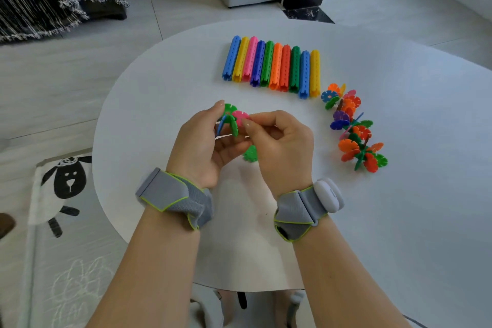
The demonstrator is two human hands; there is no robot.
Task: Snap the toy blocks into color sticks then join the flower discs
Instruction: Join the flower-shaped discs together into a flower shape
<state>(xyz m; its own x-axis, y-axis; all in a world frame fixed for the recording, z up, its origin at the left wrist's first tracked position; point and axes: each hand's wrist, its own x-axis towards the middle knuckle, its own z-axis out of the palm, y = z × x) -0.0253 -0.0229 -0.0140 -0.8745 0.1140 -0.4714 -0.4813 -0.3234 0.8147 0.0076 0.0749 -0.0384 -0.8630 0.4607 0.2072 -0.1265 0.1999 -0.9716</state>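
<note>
Left hand [205, 141]: grips a small cluster of joined flower discs [229, 121], green and blue.
Right hand [279, 138]: pinches a pink disc [240, 117] against the cluster.
Color sticks [271, 68]: ten side by side on the tabletop [399, 221].
Finished disc chain [354, 128]: right of the hands.
Loose green disc [250, 154]: beneath the hands.

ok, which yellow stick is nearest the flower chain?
The yellow stick at the row's right end, next to the flower chain. The other yellow stick is second from the left, far from it.
</note>
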